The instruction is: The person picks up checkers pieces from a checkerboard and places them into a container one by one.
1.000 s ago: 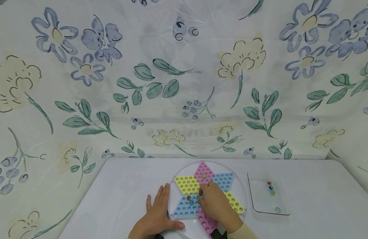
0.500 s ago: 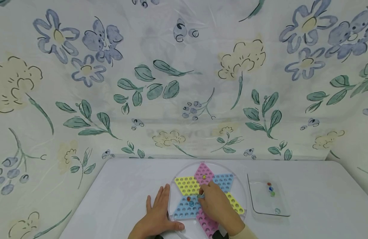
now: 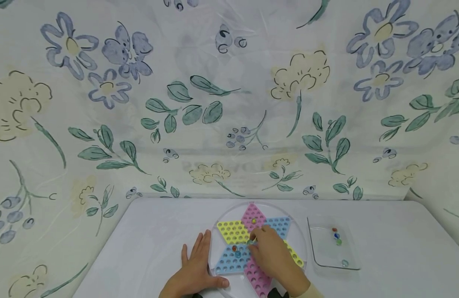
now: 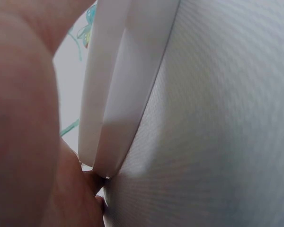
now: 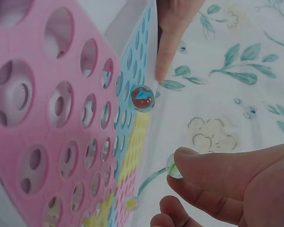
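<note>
From where I stand, the right hand (image 3: 270,253) pinches a clear marble (image 5: 170,166) with a yellow-green streak between thumb and finger, over the middle of the star-patterned Chinese checkers board (image 3: 298,231). The left hand (image 3: 194,267), its fingers straight, lies along the board's left edge. A reddish marble (image 3: 234,248) and a pale blue marble (image 3: 238,254) sit in the near-left blue section, a yellow marble (image 3: 254,221) in the far pink one. To the right, a transparent tray (image 3: 337,267) holds four more marbles.

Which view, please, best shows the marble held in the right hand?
The right wrist view: the marble appears large, pinched by the right hand. The head view shows it tiny; the left wrist view, not at all.
</note>
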`<control>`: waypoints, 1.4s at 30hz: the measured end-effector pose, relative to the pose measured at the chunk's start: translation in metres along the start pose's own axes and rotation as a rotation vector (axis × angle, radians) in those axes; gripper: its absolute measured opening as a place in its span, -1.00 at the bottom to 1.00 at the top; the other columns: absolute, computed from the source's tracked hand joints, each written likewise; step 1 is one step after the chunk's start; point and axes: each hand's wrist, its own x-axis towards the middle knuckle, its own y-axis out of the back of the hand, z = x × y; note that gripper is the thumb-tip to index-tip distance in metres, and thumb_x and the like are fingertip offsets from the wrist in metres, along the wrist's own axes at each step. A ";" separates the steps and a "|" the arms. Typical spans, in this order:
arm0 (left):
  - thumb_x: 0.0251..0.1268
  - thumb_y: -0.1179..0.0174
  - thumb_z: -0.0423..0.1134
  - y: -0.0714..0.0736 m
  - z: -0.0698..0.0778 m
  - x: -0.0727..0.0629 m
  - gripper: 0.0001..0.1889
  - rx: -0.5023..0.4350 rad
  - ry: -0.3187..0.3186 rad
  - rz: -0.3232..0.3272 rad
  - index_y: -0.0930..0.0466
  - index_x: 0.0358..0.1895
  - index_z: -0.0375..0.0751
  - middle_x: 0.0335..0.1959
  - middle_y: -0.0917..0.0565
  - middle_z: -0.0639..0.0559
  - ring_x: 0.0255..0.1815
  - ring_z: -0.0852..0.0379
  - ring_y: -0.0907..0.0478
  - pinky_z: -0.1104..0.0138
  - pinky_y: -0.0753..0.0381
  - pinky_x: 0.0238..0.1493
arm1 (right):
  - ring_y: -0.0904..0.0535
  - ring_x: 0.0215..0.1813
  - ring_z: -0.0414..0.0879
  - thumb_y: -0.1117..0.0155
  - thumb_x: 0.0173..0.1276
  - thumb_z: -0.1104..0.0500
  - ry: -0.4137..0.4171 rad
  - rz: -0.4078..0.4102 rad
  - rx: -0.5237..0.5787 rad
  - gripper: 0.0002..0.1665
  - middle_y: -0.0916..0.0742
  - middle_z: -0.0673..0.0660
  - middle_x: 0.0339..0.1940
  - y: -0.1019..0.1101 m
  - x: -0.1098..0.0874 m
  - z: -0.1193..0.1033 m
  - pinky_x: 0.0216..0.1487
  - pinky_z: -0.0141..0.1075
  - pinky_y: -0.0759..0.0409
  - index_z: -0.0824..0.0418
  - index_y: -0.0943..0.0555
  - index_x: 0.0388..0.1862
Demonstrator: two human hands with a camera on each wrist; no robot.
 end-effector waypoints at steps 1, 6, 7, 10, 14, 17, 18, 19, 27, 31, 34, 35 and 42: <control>-0.27 -0.54 0.36 0.000 0.000 0.000 0.52 0.000 0.003 0.001 0.24 0.59 -0.46 0.62 0.10 -0.36 0.62 -0.33 0.29 -0.37 0.58 0.37 | -0.51 -0.21 -0.12 -0.41 0.31 0.18 -0.001 0.001 0.000 -0.85 -0.59 0.04 -0.25 0.001 0.000 0.000 -0.22 -0.21 -0.62 0.19 -0.64 -0.21; -0.27 -0.54 0.36 0.000 -0.002 -0.001 0.53 -0.006 0.003 0.000 0.26 0.59 -0.44 0.62 0.11 -0.35 0.62 -0.32 0.31 -0.36 0.60 0.36 | -0.56 -0.17 -0.09 -0.40 0.32 0.18 -0.030 -0.006 0.008 -0.86 -0.62 0.06 -0.22 0.006 -0.001 -0.001 -0.19 -0.17 -0.65 0.18 -0.65 -0.19; -0.27 -0.54 0.36 0.000 -0.002 -0.001 0.53 -0.007 0.001 0.000 0.26 0.59 -0.44 0.62 0.11 -0.35 0.62 -0.32 0.31 -0.36 0.60 0.36 | -0.56 -0.16 -0.08 -0.39 0.33 0.18 -0.041 -0.011 0.014 -0.86 -0.62 0.07 -0.21 0.007 -0.002 -0.001 -0.18 -0.16 -0.65 0.17 -0.65 -0.17; -0.27 -0.54 0.36 0.000 -0.002 0.000 0.53 -0.006 0.001 -0.001 0.25 0.59 -0.44 0.62 0.11 -0.35 0.62 -0.32 0.31 -0.37 0.60 0.36 | -0.57 -0.14 -0.07 -0.39 0.33 0.17 -0.063 -0.018 0.023 -0.85 -0.63 0.07 -0.19 0.010 -0.002 0.001 -0.16 -0.14 -0.65 0.16 -0.65 -0.15; -0.27 -0.54 0.36 0.000 -0.001 0.000 0.53 -0.004 0.002 -0.005 0.26 0.59 -0.45 0.62 0.11 -0.35 0.63 -0.32 0.32 -0.37 0.60 0.36 | -0.56 -0.15 -0.09 -0.40 0.34 0.17 -0.072 -0.016 0.022 -0.85 -0.62 0.07 -0.20 0.013 -0.004 0.003 -0.17 -0.16 -0.64 0.15 -0.64 -0.16; -0.27 -0.55 0.36 0.001 0.000 0.000 0.53 -0.001 0.006 -0.008 0.26 0.59 -0.45 0.62 0.12 -0.35 0.63 -0.32 0.32 -0.36 0.60 0.36 | -0.56 -0.16 -0.10 -0.40 0.34 0.16 -0.082 -0.011 0.023 -0.84 -0.62 0.08 -0.19 0.015 -0.005 0.004 -0.17 -0.15 -0.64 0.15 -0.64 -0.16; -0.28 -0.55 0.36 0.001 0.000 0.000 0.53 -0.001 0.008 -0.008 0.26 0.59 -0.45 0.62 0.12 -0.36 0.62 -0.32 0.32 -0.36 0.60 0.36 | -0.56 -0.16 -0.09 -0.40 0.34 0.16 -0.088 -0.009 0.022 -0.84 -0.62 0.08 -0.19 0.016 -0.005 0.004 -0.16 -0.15 -0.64 0.16 -0.64 -0.15; -0.28 -0.55 0.36 0.001 0.000 0.000 0.53 0.000 0.011 -0.008 0.26 0.59 -0.45 0.62 0.11 -0.36 0.62 -0.32 0.32 -0.36 0.60 0.37 | -0.56 -0.16 -0.09 -0.40 0.34 0.16 -0.096 -0.008 0.023 -0.84 -0.62 0.08 -0.19 0.017 -0.006 0.004 -0.16 -0.15 -0.64 0.15 -0.65 -0.14; -0.28 -0.55 0.36 0.001 0.002 0.001 0.53 0.001 0.021 -0.009 0.26 0.59 -0.45 0.62 0.11 -0.35 0.63 -0.32 0.31 -0.36 0.59 0.37 | -0.56 -0.16 -0.10 -0.42 0.33 0.16 -0.101 0.024 0.027 -0.83 -0.63 0.06 -0.20 0.024 -0.011 0.009 -0.17 -0.17 -0.63 0.15 -0.65 -0.15; -0.28 -0.55 0.36 0.001 0.002 0.001 0.53 0.001 0.017 -0.006 0.25 0.59 -0.45 0.62 0.10 -0.35 0.63 -0.32 0.31 -0.36 0.58 0.37 | -0.56 -0.15 -0.10 -0.42 0.33 0.16 -0.097 0.032 0.032 -0.83 -0.63 0.06 -0.21 0.028 -0.013 0.012 -0.17 -0.18 -0.63 0.15 -0.65 -0.14; -0.28 -0.55 0.35 0.001 0.003 0.001 0.53 -0.004 0.015 -0.006 0.25 0.59 -0.46 0.62 0.11 -0.36 0.62 -0.32 0.31 -0.36 0.59 0.36 | -0.56 -0.15 -0.11 -0.42 0.34 0.17 -0.088 0.046 0.042 -0.83 -0.63 0.06 -0.20 0.033 -0.015 0.014 -0.18 -0.19 -0.62 0.16 -0.66 -0.14; -0.28 -0.55 0.36 0.001 0.003 0.001 0.53 -0.004 0.015 -0.009 0.25 0.59 -0.46 0.62 0.11 -0.36 0.63 -0.32 0.31 -0.36 0.59 0.36 | -0.55 -0.16 -0.11 -0.41 0.34 0.17 -0.091 0.050 0.047 -0.84 -0.62 0.05 -0.21 0.035 -0.015 0.014 -0.19 -0.19 -0.62 0.16 -0.66 -0.14; -0.28 -0.55 0.36 0.002 0.003 0.000 0.53 -0.008 0.026 -0.012 0.25 0.59 -0.46 0.62 0.12 -0.37 0.62 -0.33 0.31 -0.36 0.60 0.37 | -0.56 -0.16 -0.09 -0.41 0.34 0.20 -0.137 0.072 0.095 -0.84 -0.62 0.06 -0.23 0.048 -0.018 0.020 -0.18 -0.18 -0.60 0.18 -0.67 -0.13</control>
